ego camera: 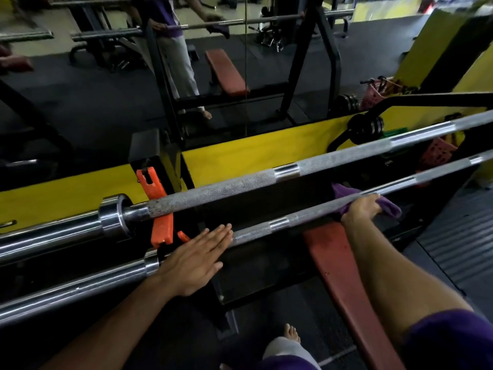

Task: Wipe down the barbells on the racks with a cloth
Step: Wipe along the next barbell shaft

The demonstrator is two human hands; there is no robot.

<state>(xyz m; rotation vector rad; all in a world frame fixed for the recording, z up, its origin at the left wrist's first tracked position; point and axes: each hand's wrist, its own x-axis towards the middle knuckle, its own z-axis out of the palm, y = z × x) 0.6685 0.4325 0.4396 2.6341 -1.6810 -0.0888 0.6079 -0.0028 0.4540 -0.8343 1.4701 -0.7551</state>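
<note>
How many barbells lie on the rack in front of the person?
2: the near barbell, under both hands, and the far barbell, just behind it and higher. The mirror shows only reflections.

Both barbells are bare metal: the near bar [306,213] shows rough knurled grip between glossy smooth rings, the far bar [333,157] likewise. Soft purple cloth [344,192] drapes there. Orange hook [157,206] looks matt plastic; bench pad [336,263] dull, scuffed red.

Dim indoor light; floor [93,108] and lower frame in deep shadow. Soft glare on chrome barbells [346,156]. Wide-angle bending at edges; top corners blurred
</note>
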